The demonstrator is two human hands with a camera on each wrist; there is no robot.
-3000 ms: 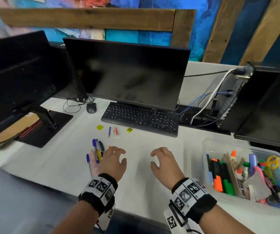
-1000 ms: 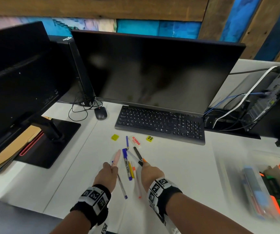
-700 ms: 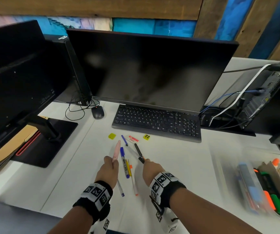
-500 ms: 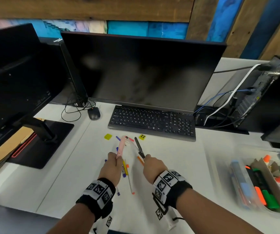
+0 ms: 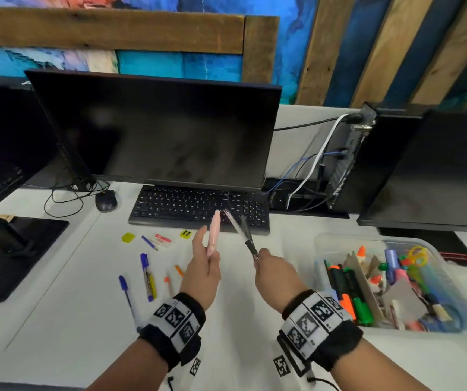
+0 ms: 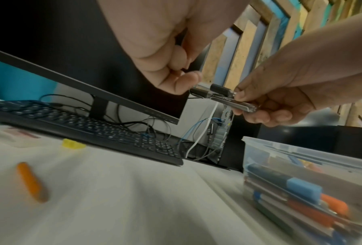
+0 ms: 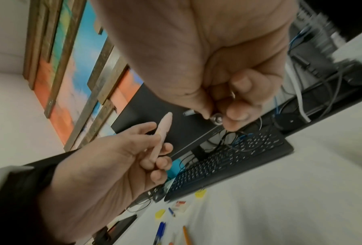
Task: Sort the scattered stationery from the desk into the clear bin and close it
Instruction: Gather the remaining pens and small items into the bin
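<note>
My left hand [image 5: 208, 249] holds a pale pink pen [image 5: 214, 232] upright above the desk. My right hand [image 5: 260, 256] pinches two pens, one dark and one clear [image 5: 242, 231], by their lower ends [image 7: 216, 119], and they slant up to the left. The two hands hover close together, left of the open clear bin [image 5: 367, 240], which is full of markers and scissors. On the desk to the left lie blue pens [image 5: 145, 266], orange pencils [image 5: 178, 270], two yellow erasers [image 5: 128, 237] and a white eraser [image 5: 163, 239].
A black keyboard [image 5: 198, 207] and a monitor [image 5: 156, 128] stand just behind the hands. A mouse [image 5: 106, 200] and cables lie at the back left. A second monitor's base [image 5: 15, 249] is at the left, and a computer with cables [image 5: 348, 165] stands behind the bin.
Both hands have picked pens up off the desk, lifted them and moved right towards the bin. The pink pen now points up in my left hand.
</note>
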